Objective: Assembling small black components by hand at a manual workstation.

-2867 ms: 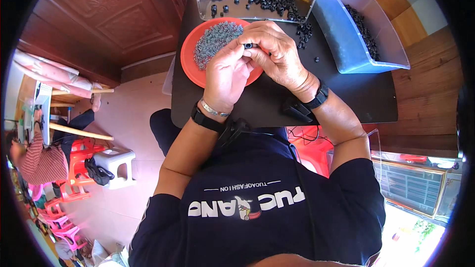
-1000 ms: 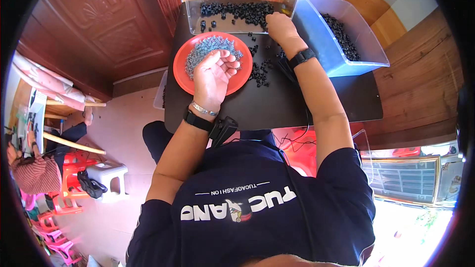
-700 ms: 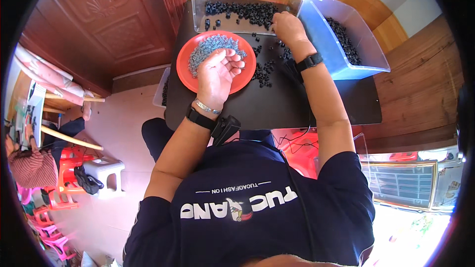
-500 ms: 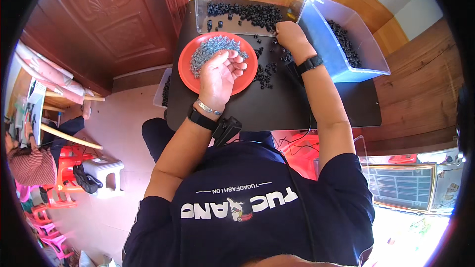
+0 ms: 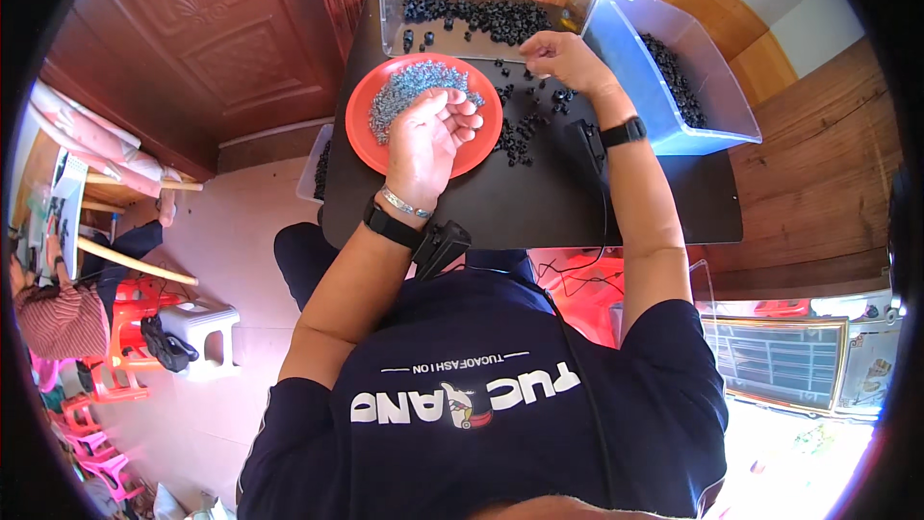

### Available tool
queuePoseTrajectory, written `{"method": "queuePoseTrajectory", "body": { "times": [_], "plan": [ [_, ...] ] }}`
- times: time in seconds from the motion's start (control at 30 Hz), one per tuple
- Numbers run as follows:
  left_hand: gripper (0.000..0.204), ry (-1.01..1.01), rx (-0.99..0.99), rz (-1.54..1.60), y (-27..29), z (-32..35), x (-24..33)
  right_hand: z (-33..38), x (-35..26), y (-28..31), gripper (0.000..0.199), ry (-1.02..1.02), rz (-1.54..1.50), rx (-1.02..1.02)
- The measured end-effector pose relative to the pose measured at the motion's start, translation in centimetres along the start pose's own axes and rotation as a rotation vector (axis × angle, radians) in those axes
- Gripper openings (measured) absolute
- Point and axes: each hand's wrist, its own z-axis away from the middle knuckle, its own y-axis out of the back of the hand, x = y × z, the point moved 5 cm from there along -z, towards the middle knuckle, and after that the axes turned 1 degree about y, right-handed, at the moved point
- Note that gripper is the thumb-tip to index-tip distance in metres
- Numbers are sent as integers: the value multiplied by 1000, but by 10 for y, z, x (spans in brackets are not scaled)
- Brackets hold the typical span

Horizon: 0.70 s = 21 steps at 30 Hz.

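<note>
My left hand (image 5: 430, 140) is palm up over the near right part of an orange-red plate (image 5: 364, 135). Its fingers curl in toward the thumb, and anything between them is too small to make out. Small silvery metal pieces, apparently screws, form a pile (image 5: 409, 96) on the plate, beyond this hand. My right hand (image 5: 576, 63) hovers over the dark table by the clear box's near right corner, thumb and forefinger drawn together; what they hold, if anything, is not discernible. Loose small black parts (image 5: 520, 140) are scattered between the plate and my right forearm.
A clear box (image 5: 390, 19) with many black parts sits at the table's far side. To the right stands a translucent blue-white bin (image 5: 712, 143) of similar parts. A cable (image 5: 604, 217) hangs from my right wrist device. Another person (image 5: 63, 323) sits far left near stools (image 5: 207, 327).
My right hand has drawn back from the clear box's corner, and its wrist has shifted slightly right and nearer. My left hand stays nearly in place over the plate.
</note>
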Motion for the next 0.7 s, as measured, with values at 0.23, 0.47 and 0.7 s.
{"method": "queuePoseTrajectory", "body": {
  "times": [0.23,0.47,0.7],
  "plan": [
    [21,-27,-53,-113,-7,2,1,45,-99,-31,31,395,-862,-184],
    [20,-22,-92,-76,-8,3,1,55,-112,-40,36,578,-831,-105],
    [19,-24,-97,-99,-11,5,0,60,-117,-39,33,621,-747,-17]
  ]
}}
